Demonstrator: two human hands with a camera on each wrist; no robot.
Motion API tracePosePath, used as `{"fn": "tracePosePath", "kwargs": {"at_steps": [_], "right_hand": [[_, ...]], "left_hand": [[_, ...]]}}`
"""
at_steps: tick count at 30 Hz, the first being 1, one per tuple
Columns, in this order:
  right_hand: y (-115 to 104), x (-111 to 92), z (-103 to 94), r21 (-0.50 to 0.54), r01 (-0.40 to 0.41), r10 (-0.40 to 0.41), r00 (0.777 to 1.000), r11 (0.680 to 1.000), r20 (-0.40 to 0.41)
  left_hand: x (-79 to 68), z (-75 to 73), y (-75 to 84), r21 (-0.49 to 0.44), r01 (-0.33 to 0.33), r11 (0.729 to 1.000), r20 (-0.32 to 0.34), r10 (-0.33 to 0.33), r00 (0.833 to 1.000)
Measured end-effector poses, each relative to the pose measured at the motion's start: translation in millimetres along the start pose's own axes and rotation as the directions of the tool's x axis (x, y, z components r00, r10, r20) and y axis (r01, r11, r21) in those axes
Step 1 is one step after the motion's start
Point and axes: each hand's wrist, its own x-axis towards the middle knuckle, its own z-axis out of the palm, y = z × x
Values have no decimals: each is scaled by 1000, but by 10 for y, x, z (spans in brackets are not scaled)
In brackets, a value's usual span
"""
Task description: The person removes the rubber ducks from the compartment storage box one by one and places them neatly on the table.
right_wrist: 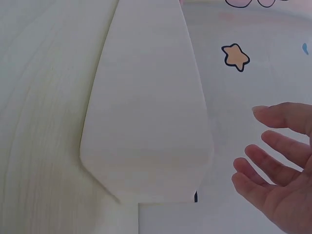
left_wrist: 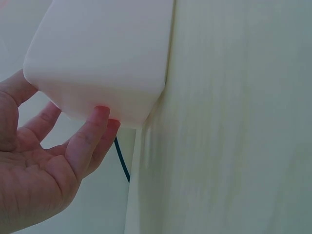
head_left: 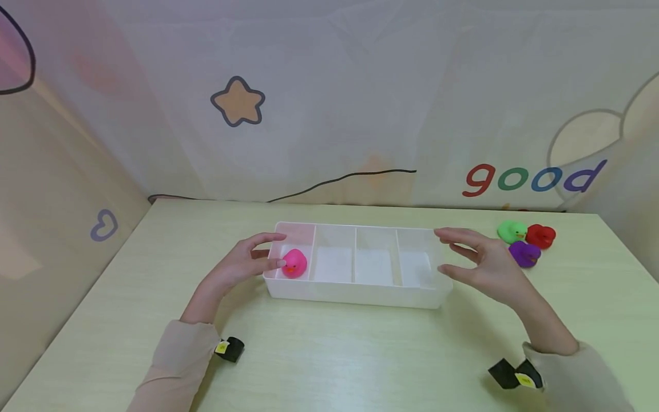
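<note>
A white four-compartment box (head_left: 355,294) lies lengthwise across the table. In its leftmost compartment sits a pink rubber duck (head_left: 294,264). My left hand (head_left: 249,257) holds the box's left end, thumb and index fingertips over the rim. From the left wrist, that hand (left_wrist: 58,146) has fingertips against the end wall of the box (left_wrist: 97,53). My right hand (head_left: 481,260) is at the box's right end, fingers spread and loosely bent. In the right wrist view the right hand (right_wrist: 280,165) stands apart from the box (right_wrist: 146,107), with nothing in its grasp.
Right of the right hand, a green duck (head_left: 512,231), a red duck (head_left: 540,236) and a purple duck (head_left: 524,254) sit clustered on the table (head_left: 329,355). A printed cloth backdrop (head_left: 329,103) rises along the table's back edge.
</note>
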Motion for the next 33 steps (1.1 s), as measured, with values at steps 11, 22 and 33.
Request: {"fn": "tracePosePath", "kwargs": {"at_steps": [11,22,33], "right_hand": [[-237,264,433,76,27,-36,993,997,109],[-329,450,817,153,68,-92,983,986,158],[-440,650,1077,159,25,-58,977,987,207]], "left_hand": [[-3,6,17,-7,16,1000,-6,-16,1000],[-4,0,18,-11,17,1000,-3,-17,1000],[5,1,6,-2,3,1000,6,-3,1000]]}}
